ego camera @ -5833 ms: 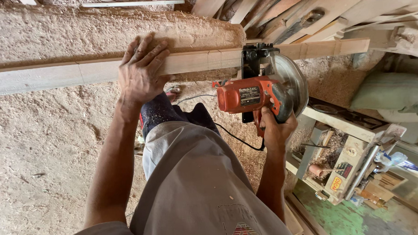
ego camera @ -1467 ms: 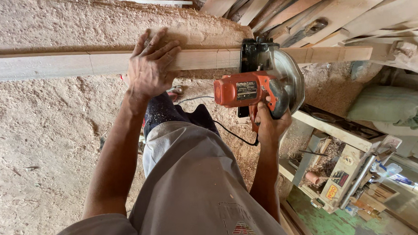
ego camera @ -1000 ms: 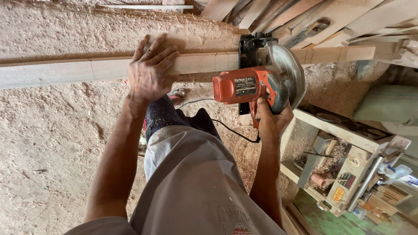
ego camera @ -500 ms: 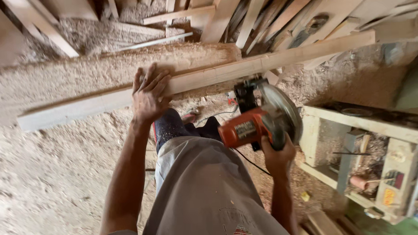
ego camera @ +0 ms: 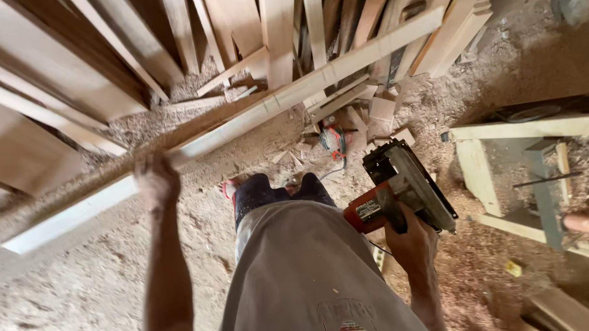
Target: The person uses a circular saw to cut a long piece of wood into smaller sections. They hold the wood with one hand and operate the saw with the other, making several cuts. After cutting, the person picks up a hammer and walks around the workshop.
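Left hand (ego camera: 156, 180): clenched on the plank (ego camera: 241, 122), lifting it by one edge; motion blur hides the exact finger hold.
Plank: long and pale, running diagonally from lower left to upper right, far end among stacked boards (ego camera: 263, 29).
Right hand (ego camera: 411, 236): wrapped around the handle of the saw (ego camera: 400, 194), held low beside the thigh, clear of the plank.
Floor (ego camera: 83, 284): deep sawdust with offcuts.
Risk: a one-handed hold off centre could let the plank tip or snag the boards; the saw hangs near the leg, and loose sawdust could cost footing.

Open sawdust floor (ego camera: 64, 297) lies left of the person. Ahead, leaning boards (ego camera: 237, 30) and scattered offcuts (ego camera: 371, 110) block passage; a wooden frame (ego camera: 503, 171) crowds the right.
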